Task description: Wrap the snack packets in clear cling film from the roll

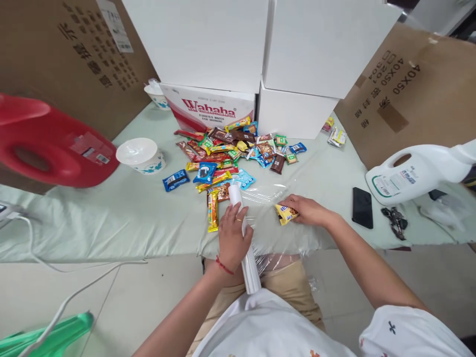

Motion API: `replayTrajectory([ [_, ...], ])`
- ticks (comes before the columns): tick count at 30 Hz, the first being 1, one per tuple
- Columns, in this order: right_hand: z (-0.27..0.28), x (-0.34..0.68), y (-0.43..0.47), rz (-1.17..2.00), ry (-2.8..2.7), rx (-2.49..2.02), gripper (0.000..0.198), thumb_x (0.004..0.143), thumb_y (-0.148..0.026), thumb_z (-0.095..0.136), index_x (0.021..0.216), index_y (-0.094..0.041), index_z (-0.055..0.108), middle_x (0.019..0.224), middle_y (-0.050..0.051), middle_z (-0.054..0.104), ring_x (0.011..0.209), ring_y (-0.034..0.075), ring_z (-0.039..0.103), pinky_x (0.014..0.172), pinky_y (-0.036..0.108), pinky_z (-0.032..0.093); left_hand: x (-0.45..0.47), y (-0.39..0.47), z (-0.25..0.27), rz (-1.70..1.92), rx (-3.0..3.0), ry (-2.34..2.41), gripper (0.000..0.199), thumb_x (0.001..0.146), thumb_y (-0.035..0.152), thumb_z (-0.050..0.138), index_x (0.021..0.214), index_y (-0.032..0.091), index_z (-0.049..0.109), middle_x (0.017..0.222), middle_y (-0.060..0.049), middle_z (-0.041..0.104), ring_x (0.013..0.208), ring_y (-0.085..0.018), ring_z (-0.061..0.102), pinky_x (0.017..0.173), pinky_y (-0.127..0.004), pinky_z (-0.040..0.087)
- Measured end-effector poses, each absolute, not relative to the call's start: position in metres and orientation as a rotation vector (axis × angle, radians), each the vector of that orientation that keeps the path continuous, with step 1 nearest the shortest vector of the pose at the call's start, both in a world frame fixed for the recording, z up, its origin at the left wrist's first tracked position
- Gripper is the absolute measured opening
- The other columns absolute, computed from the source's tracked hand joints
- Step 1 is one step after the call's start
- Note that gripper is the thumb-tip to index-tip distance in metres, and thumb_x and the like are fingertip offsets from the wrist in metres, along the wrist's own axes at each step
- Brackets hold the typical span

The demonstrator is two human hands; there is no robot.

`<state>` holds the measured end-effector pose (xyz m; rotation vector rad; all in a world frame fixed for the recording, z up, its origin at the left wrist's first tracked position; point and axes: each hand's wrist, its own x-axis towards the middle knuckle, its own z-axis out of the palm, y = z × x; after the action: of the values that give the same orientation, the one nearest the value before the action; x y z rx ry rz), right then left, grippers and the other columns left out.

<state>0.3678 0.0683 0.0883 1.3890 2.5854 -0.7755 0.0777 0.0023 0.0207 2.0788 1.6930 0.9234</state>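
My left hand rests over a white roll of cling film, its fingers laid across the tube, which reaches from the table down to my lap. From the roll a clear sheet of film spreads to the right over the cloth. On that film my right hand pinches a small yellow cookie packet. A heap of wrapped snacks lies just beyond the hands, and a yellow snack bar sits left of the roll.
White boxes and a Wahaha carton stand behind the heap. At left are a paper bowl and a red jug. On the right lie a phone, keys and a white detergent bottle.
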Motion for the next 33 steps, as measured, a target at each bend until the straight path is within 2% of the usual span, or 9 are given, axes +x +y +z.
replayTrajectory([
  [11,0.099,0.374,0.073,-0.655,2.510,1.477,0.071,0.079,-0.010,0.064,0.148,-0.027,0.054,0.130,0.010,0.060,0.119,0.026,0.059,0.089,0.031,0.047,0.080,0.002,0.020,0.920,2.128,1.703,0.033,0.090,0.017,0.056,0.120,0.023,0.067,0.154,-0.011,0.053,0.151,-0.034,0.039,0.122,-0.059,0.036],
  [14,0.099,0.377,0.073,-0.671,2.486,1.458,0.078,0.079,-0.013,0.067,0.153,-0.029,0.049,0.138,0.010,0.058,0.122,0.027,0.059,0.092,0.032,0.048,0.081,-0.002,0.024,1.009,2.127,1.676,0.039,0.094,0.023,0.059,0.133,0.022,0.061,0.157,-0.015,0.048,0.151,-0.034,0.038,0.122,-0.058,0.035],
  [18,0.107,0.388,0.070,-0.759,2.493,1.498,0.097,0.076,-0.030,0.080,0.162,-0.034,0.035,0.163,0.009,0.038,0.128,0.030,0.060,0.100,0.036,0.050,0.071,-0.014,0.041,1.202,2.128,1.565,0.052,0.100,0.025,0.057,0.151,0.024,0.047,0.163,-0.015,0.039,0.153,-0.032,0.036,0.123,-0.055,0.034],
  [20,0.117,0.394,0.073,-0.795,2.552,1.527,0.087,0.082,-0.043,0.076,0.160,-0.032,0.040,0.164,0.009,0.037,0.127,0.029,0.061,0.103,0.037,0.050,0.058,-0.017,0.046,1.285,2.142,1.565,0.045,0.100,0.020,0.056,0.145,0.025,0.053,0.153,-0.014,0.051,0.144,-0.029,0.046,0.117,-0.051,0.041],
  [22,0.127,0.396,0.084,-0.782,2.631,1.586,0.065,0.091,-0.048,0.065,0.152,-0.027,0.052,0.152,0.010,0.054,0.120,0.027,0.065,0.101,0.036,0.050,0.039,-0.013,0.044,1.348,2.177,1.639,0.032,0.098,0.017,0.057,0.129,0.024,0.063,0.135,-0.013,0.061,0.130,-0.028,0.056,0.108,-0.048,0.048],
  [24,0.134,0.389,0.104,-0.684,2.640,1.713,0.045,0.097,-0.044,0.055,0.136,-0.024,0.065,0.125,0.009,0.072,0.106,0.025,0.070,0.093,0.035,0.052,0.020,-0.005,0.036,1.334,2.238,1.747,0.021,0.097,0.016,0.057,0.115,0.021,0.066,0.124,-0.013,0.064,0.120,-0.029,0.059,0.101,-0.048,0.051],
  [27,0.135,0.354,0.151,-0.479,2.542,1.906,0.027,0.097,-0.032,0.053,0.109,-0.024,0.075,0.100,0.005,0.078,0.092,0.023,0.071,0.082,0.031,0.050,-0.001,0.011,0.019,1.225,2.283,1.891,0.018,0.097,0.018,0.056,0.112,0.018,0.066,0.121,-0.016,0.064,0.115,-0.031,0.060,0.098,-0.050,0.051],
  [30,0.128,0.297,0.205,-0.384,2.486,1.986,0.023,0.096,-0.031,0.055,0.101,-0.023,0.076,0.106,0.007,0.078,0.102,0.025,0.071,0.085,0.031,0.050,-0.008,0.018,0.006,1.271,2.171,1.995,0.021,0.097,0.020,0.056,0.116,0.014,0.062,0.118,-0.019,0.064,0.113,-0.031,0.059,0.098,-0.049,0.051],
  [33,0.114,0.239,0.256,-0.319,2.399,2.147,0.038,0.100,-0.047,0.052,0.115,-0.017,0.072,0.121,0.016,0.074,0.113,0.031,0.068,0.091,0.037,0.051,-0.006,0.017,0.003,1.383,2.042,2.054,0.021,0.098,0.021,0.057,0.116,0.012,0.058,0.114,-0.019,0.064,0.111,-0.030,0.059,0.098,-0.046,0.052],
])
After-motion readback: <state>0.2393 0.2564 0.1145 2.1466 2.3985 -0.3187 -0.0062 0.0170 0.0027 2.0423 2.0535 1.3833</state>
